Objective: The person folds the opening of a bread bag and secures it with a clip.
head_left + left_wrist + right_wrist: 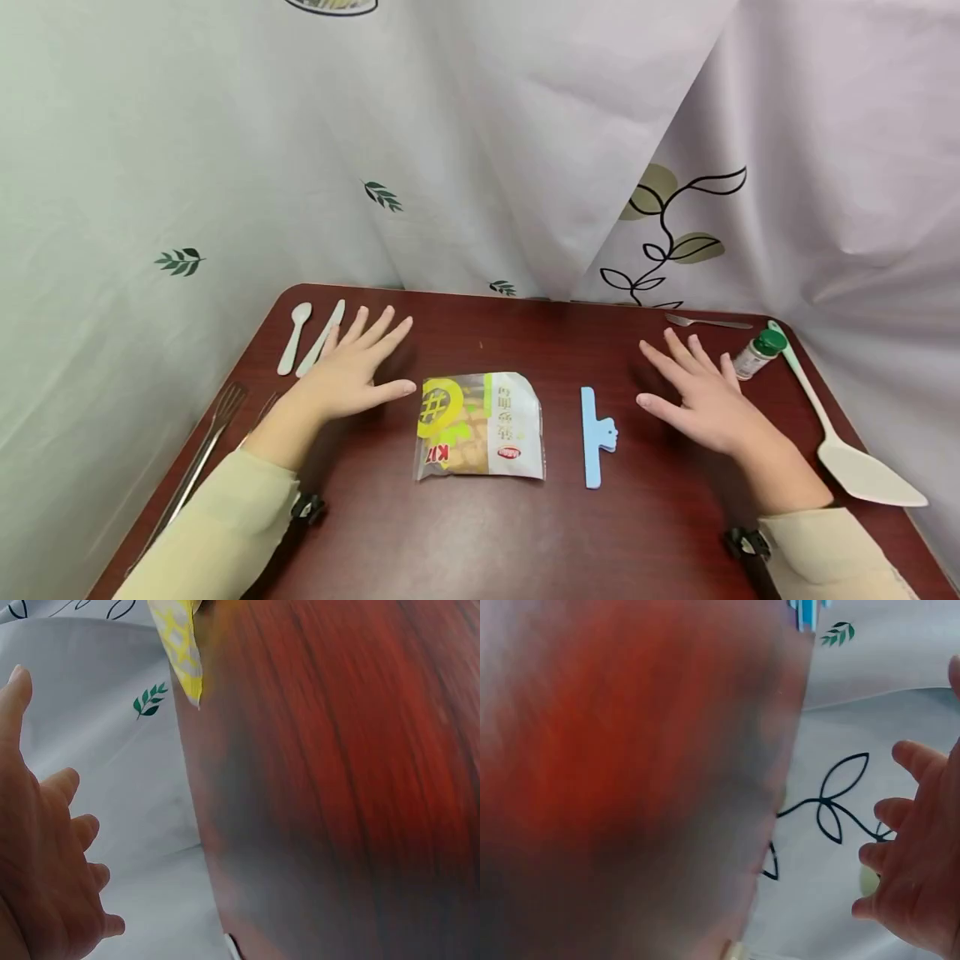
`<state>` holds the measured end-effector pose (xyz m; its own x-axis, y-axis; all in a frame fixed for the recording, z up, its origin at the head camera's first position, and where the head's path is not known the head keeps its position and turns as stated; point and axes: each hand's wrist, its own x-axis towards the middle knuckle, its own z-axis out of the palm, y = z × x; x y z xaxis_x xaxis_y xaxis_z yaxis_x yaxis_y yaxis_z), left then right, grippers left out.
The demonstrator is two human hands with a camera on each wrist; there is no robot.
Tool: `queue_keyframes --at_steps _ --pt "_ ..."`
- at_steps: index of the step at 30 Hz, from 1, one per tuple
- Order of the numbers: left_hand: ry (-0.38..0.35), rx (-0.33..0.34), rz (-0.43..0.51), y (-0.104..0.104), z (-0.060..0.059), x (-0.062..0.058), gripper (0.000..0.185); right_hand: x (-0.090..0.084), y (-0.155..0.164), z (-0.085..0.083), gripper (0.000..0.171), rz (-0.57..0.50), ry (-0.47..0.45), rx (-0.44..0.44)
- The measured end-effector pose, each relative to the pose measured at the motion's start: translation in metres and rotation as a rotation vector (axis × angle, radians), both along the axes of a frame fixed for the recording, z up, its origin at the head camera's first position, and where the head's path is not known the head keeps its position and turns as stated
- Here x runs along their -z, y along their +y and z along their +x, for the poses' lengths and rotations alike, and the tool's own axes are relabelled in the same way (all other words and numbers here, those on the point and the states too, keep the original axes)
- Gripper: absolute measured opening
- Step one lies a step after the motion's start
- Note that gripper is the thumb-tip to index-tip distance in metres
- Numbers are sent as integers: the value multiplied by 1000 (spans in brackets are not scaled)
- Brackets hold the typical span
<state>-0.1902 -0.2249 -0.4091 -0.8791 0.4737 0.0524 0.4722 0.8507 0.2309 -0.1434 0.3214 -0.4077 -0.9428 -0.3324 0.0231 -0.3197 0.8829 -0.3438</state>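
Observation:
Between the two hands, a bread packet with a clear, yellow and white wrapper lies flat on the dark red table. To its right is a light blue bag clip. My left hand is spread with straight fingers over the table's left side, its thumb close to the packet's upper left corner. Over the right side, my right hand is spread too, nearest to the clip and a small green-capped bottle. Both hands hold nothing. In the wrist views, the left palm and right palm show bare.
At the left lie a white spoon, a white knife and long metal tongs. A metal fork lies at the back right, and a pale spatula along the right edge. White patterned cloth hangs behind the table.

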Motion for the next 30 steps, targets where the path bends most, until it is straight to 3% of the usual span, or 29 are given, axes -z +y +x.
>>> queue_keyframes --at_steps 13,24,30 --pt "-33 13 32 23 -4 22 97 31 -14 3 82 -94 -66 -1" --pt "-182 12 230 31 -6 35 89 54 -43 1 84 -142 0 -12" --pt "-203 12 269 35 -5 43 87 59 -60 -1 82 -179 39 -32"
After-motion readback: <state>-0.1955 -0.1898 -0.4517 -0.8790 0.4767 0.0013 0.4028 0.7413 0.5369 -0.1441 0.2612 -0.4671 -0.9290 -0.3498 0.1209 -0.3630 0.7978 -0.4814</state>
